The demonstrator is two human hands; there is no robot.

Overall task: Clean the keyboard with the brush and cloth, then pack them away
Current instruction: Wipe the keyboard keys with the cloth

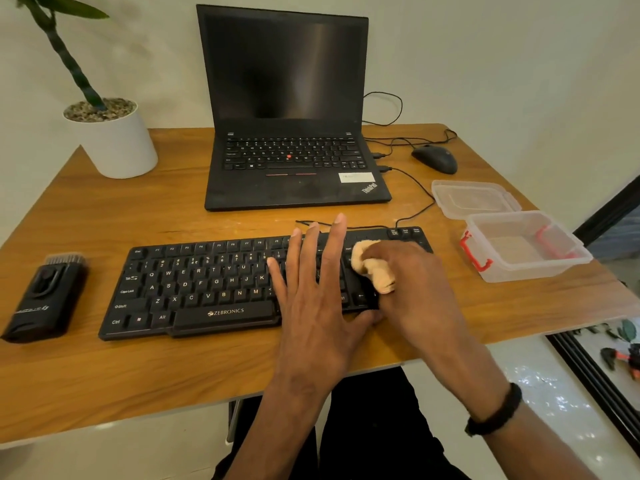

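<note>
flat left hand (313, 296) is lying splayed on the keyboard (207, 285), probably steadying it, while the right hand (408, 289) is gripping a bunched cloth (372, 268), wiping the right-end keys.

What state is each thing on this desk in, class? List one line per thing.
laptop: lid open, screen dark.
plastic box: open, nothing inside, red clips undone.
lid: off, lying behind the box.
cloth: bunched, pressed on the keyboard.
brush: lying untouched, left of the keyboard.
left hand: flat on the keys.
right hand: gripping the cloth.
</note>
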